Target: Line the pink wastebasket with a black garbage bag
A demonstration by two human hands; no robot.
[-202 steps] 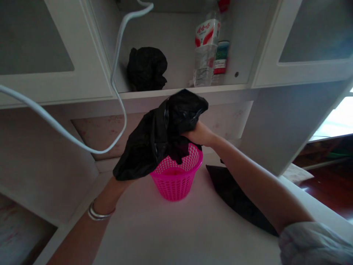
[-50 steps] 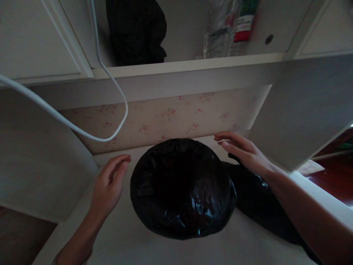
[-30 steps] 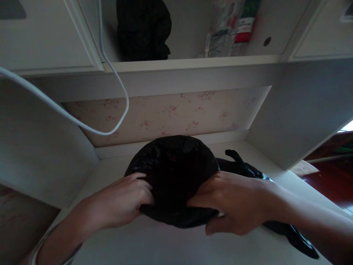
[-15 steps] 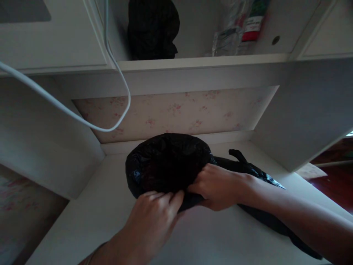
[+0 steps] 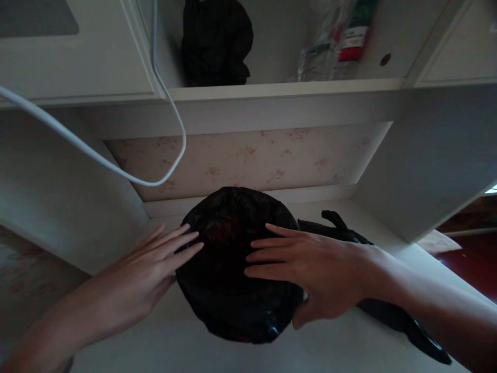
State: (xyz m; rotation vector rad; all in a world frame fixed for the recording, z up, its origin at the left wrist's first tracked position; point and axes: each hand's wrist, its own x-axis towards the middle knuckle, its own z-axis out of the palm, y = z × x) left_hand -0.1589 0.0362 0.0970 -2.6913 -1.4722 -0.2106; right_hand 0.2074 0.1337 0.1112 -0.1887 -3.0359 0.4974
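Note:
A black plastic bag (image 5: 229, 290) is pulled over a small bin on the white desk (image 5: 349, 347), hiding the bin completely. My left hand (image 5: 155, 264) lies flat with fingers spread on the bag's left side. My right hand (image 5: 310, 274) rests flat over the bag's right side, fingers stretched toward the middle. Neither hand grips anything. A second black bag (image 5: 388, 311) lies flat on the desk behind and below my right forearm.
A shelf (image 5: 287, 89) above holds a crumpled black bag (image 5: 215, 41), a clear plastic bottle (image 5: 318, 57) and a red-labelled container (image 5: 353, 44). A white cable (image 5: 116, 171) loops down at the left. Cabinet panels close the desk nook on both sides.
Both hands had been pinching the bag's near edge at the bin's rim; they have let go and now lie flat and spread on the bag. The camera tilted slightly.

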